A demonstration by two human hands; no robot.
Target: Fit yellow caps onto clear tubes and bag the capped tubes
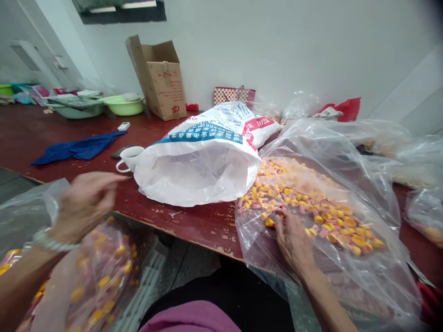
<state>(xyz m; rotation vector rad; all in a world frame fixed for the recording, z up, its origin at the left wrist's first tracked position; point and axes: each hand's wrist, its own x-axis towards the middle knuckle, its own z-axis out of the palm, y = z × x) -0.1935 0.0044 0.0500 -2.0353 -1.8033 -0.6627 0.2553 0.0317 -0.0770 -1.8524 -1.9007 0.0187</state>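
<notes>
On the dark red table (194,226), a clear plastic sheet (346,276) lay spread with a heap of small yellow and pink pieces (311,207) on it. The right hand (294,242) rested palm down at the near edge of that heap, its fingers spread flat and touching the closest pieces, gripping none that could be seen. The left hand (83,205) hung blurred above a clear bag (93,276) holding more of the same pieces, below the table edge; its fingers looked loosely curled, but whether they pinched anything could not be told. Between the hands, a white woven sack (197,170) lay on its side, mouth open toward the person. Just left of it stood a white cup (130,158), with a blue cloth (78,148) farther left. A cardboard box (161,78) and green basins (122,105) sat near the wall.
</notes>
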